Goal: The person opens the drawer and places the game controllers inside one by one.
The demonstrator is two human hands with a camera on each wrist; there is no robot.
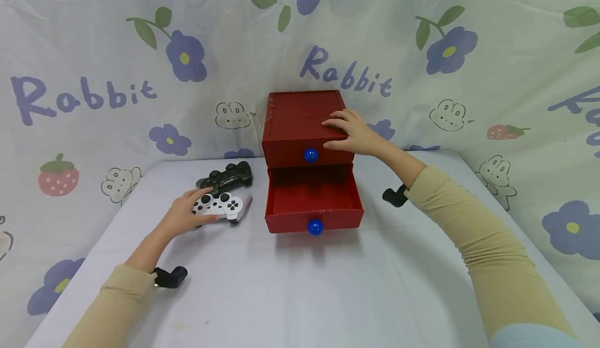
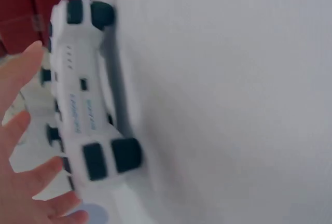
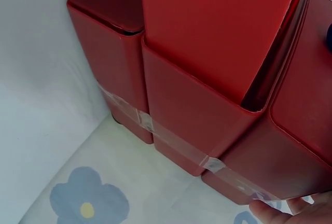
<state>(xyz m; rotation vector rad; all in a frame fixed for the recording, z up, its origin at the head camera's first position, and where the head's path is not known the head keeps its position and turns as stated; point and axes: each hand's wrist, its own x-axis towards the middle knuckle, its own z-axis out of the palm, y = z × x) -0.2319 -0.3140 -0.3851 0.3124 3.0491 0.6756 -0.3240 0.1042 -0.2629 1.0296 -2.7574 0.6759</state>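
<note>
From where I stand, a pale cloth backdrop (image 1: pixel 234 72) hangs behind and around the table, printed with purple flowers (image 1: pixel 186 57), strawberries (image 1: pixel 58 178), line-drawn rabbits (image 1: pixel 233 116) and "Rabbit" lettering (image 1: pixel 348 78). The white table (image 1: pixel 300 296) runs back to it, and diffuse light leaves soft shadows (image 1: pixel 319 246) across its top.

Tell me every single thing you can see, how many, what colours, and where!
Table: 1, white, under the cabinet
Cloth: 1, white with purple flowers, rabbits and strawberries, behind the table
Cabinet: 1, red, far side of the table
Open drawer: 1, red, pulled out of the cabinet
Knobs: 2 showing, blue, one on the open drawer, one above it
Tape: at least 1 strip, clear, on the cabinet's side
Black controller: 1, black, left of the cabinet
White controller: 1, white, in front of the black one
Wrist gadgets: 2, black, one by each wrist
Sleeves: 2, tan, one per arm
Left hand: 1, bare, at the white controller
Right hand: 1, bare, on the cabinet
</note>
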